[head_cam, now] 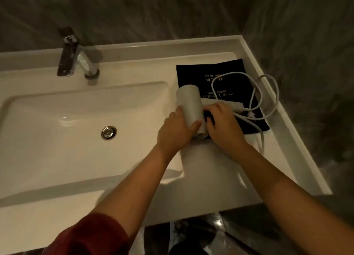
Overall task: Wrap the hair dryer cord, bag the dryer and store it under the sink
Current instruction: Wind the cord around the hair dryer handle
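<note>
A white hair dryer (189, 103) lies on the counter to the right of the basin, its barrel partly over a black cloth bag (220, 78) with gold lettering. My left hand (175, 132) wraps around the barrel from the left. My right hand (223, 124) rests on the dryer where the folded handle (222, 102) meets the barrel. The white cord (256, 94) runs from the handle's end in loose loops over the bag and the counter's right rim, then trails down toward the front edge.
The white sink basin (38, 120) with a chrome drain (108, 132) fills the left side. A chrome faucet (76, 57) stands behind it. The raised counter rim (283, 111) runs along the right. Dark marbled wall lies behind and a dark floor below the front edge.
</note>
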